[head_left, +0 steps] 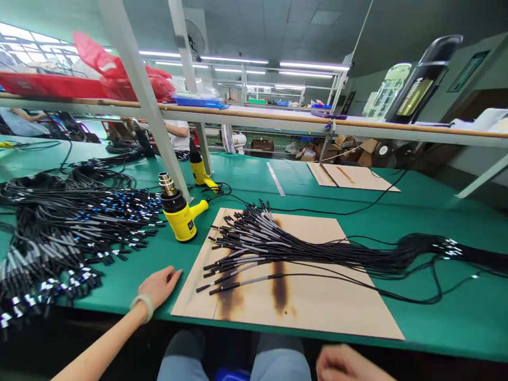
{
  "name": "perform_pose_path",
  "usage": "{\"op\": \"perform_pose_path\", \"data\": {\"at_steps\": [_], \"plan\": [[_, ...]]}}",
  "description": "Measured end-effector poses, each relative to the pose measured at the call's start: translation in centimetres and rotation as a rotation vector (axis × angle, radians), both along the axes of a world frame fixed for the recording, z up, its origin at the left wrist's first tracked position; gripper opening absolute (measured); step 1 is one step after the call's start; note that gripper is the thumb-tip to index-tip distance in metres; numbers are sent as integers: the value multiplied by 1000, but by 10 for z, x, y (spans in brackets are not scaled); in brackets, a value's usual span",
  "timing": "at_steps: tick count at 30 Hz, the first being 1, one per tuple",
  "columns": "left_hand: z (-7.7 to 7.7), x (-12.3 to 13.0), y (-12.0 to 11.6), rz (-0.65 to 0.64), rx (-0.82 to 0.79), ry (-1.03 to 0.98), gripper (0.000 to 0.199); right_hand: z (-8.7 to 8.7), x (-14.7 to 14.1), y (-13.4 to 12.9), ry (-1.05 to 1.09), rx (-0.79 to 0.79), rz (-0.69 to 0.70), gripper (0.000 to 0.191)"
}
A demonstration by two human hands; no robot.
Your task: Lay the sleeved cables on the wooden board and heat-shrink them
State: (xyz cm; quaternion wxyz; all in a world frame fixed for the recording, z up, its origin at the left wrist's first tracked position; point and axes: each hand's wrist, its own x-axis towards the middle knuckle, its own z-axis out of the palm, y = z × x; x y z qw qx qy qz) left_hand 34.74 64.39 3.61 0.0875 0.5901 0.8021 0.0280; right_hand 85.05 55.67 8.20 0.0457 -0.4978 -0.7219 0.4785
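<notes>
the right hand (341, 362) hangs just off the tabletop's front edge, blurred, its fingers curled; whether they grip anything, i cannot tell. the left hand (159, 288) rests on the green tabletop (428, 323) near the front edge, fingers loosely bent and holding nothing. just beside it lies a scorched board (317, 317), its near side along the tabletop's front edge. across the board goes the cable bundle (317, 254), tips fanned toward the board's left edge, tail running to the tabletop's right edge; one cable lies apart in front.

the work looks partway: the fanned cables are laid out, and many carry grey sleeves near their black ends. whether those are finished cannot be told. toward the tabletop's left edge is a cable heap (99, 211) with grey sleeves and blue and white tips; it could be done or waiting, i can't say which. a yellow heat gun (180, 219) stands nozzle-up beyond the left hand, unheld, and a second heat gun (200, 169) stands behind it, so heating seems paused.

as for writing, the dark label on the nearer gun and the white bits on the cables are unreadable. on the shelf beyond, a black bottle (420, 84) bears sideways lettering on a yellowish label, not clear enough to read.
</notes>
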Motion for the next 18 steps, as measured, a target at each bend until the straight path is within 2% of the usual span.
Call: {"op": "perform_pose_path", "data": {"at_steps": [2, 5, 6, 8, 11, 14, 18], "plan": [[0, 4, -1, 27, 7, 7, 38, 7, -9, 48, 124, 53, -10, 30], [1, 10, -1, 65, -3, 43, 38, 8, -32, 138, 224, 304, -114, 30], [1, 11, -1, 65, -5, 53, 38, 6, -41, 170, 211, 377, -152, 28], [1, 11, -2, 46, 6, 65, 37, -2, -57, 231, 42, 501, -236, 26], [-3, 7, -2, 28, 25, 53, 38, -19, -77, 309, -89, 574, -295, 29], [-11, 1, -3, 57, 26, 19, 38, -36, -94, 363, -200, 595, -273, 30], [-22, -6, -4, 86, 53, -56, 39, -56, -111, 412, -313, 606, -193, 29]]}}
